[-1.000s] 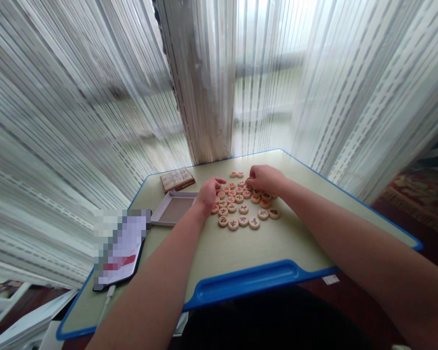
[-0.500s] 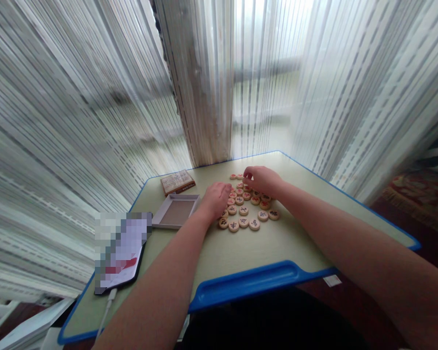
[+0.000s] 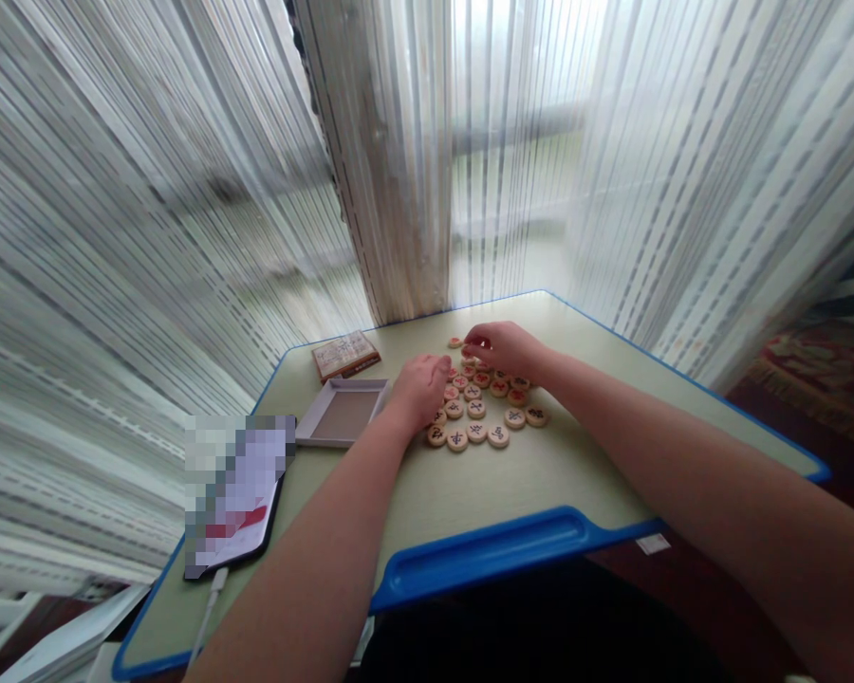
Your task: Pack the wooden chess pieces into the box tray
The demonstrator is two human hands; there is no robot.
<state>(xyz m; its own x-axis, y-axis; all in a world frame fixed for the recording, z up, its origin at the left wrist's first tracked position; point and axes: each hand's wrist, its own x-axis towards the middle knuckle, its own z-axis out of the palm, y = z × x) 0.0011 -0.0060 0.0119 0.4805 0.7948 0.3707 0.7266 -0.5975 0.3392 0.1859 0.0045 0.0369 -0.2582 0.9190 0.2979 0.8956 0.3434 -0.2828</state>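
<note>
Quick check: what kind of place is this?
Probably a home room by a window: sheer curtains behind a small blue-rimmed desk, a patterned rug on the floor, round wooden game pieces on the desk.

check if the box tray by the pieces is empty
Empty: the tray shows only its bare brown bottom; the round pieces in view lie on the table beside it.
</note>
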